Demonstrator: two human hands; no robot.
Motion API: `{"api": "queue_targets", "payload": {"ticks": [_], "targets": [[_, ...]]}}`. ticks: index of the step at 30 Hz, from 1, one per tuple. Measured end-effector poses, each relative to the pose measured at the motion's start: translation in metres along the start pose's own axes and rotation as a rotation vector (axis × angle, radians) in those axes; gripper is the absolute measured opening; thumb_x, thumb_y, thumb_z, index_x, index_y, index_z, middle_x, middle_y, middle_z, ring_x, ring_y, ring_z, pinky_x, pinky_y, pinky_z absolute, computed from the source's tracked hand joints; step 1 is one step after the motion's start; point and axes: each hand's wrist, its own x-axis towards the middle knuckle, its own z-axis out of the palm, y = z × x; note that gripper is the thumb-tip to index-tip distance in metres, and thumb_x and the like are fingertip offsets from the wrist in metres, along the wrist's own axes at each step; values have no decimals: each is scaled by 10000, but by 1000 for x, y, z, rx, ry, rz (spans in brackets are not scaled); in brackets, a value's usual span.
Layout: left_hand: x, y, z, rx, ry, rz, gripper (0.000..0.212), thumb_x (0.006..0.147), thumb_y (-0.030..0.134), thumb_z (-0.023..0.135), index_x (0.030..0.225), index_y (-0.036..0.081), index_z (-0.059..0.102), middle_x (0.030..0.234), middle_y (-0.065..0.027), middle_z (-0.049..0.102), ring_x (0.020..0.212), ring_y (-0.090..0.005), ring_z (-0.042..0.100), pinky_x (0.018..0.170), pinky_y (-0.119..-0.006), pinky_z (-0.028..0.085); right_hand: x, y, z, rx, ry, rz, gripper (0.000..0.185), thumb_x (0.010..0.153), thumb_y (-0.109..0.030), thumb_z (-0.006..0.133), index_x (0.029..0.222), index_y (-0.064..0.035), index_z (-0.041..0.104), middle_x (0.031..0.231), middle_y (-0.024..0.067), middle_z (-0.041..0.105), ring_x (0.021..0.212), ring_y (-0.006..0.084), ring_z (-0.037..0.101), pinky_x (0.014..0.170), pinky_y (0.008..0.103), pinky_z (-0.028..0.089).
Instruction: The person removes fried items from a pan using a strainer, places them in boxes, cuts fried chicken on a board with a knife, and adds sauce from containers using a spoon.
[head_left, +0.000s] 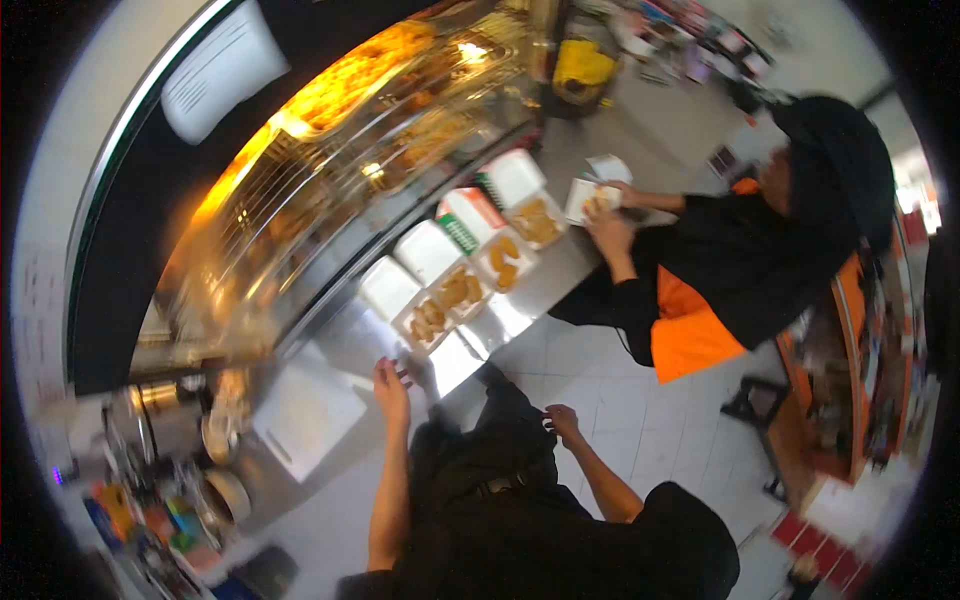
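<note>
My left hand (392, 390) hangs at the front edge of the steel counter (352, 330), fingers loosely bent and apart, with nothing seen in it. Near it a takeaway box with fried chicken pieces (427, 321) stands with its lid raised. Several such open boxes run in a slanting row along the counter, including a middle box with longer fried pieces (504, 262) and a far box of chicken (537, 223). By my hip, above the tiled floor, is my right hand (561, 424); its fingers are loosely curled and I see nothing in them.
A co-worker (697, 262) in black and orange holds a small open box (592, 201) at the counter's far end. A lit heated food display (352, 142) borders the counter. Left lie a white cutting board (309, 416) and cluttered utensils (165, 495). A black step stool (756, 401) stands right.
</note>
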Motion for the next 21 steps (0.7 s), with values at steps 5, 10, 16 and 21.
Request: {"api": "queue_targets", "payload": {"ticks": [5,10,16,21], "targets": [[-46,-13,-64,312,88,120,278,1033,259,518,996,4,621,744,-87,665,667,-164,652,620,-298,519,23,-81,32,-501,-358,-408,268,989,-269,605,1046,-25,699,880,57,722,728,121,637,625,263,491],[-115,-40,-149,400,456,189,139,939,58,617,1069,29,658,837,-95,681,667,-155,637,595,-309,510,-40,-190,152,-755,-825,-587,311,1009,-274,575,1084,2,696,898,65,723,765,138,650,704,274,512],[-167,-120,-226,248,749,147,243,917,-9,621,1146,47,680,958,-111,700,692,-162,649,604,-295,520,-114,-195,337,-738,-1190,-657,327,1012,-267,567,1150,14,663,960,82,712,821,149,668,737,284,533],[-123,-121,-317,167,806,181,211,966,81,607,1155,45,695,996,-103,710,719,-147,656,618,-276,527,-189,-140,527,-626,-1327,-798,252,993,-201,605,1132,-1,670,998,111,725,856,165,690,761,307,554]]}}
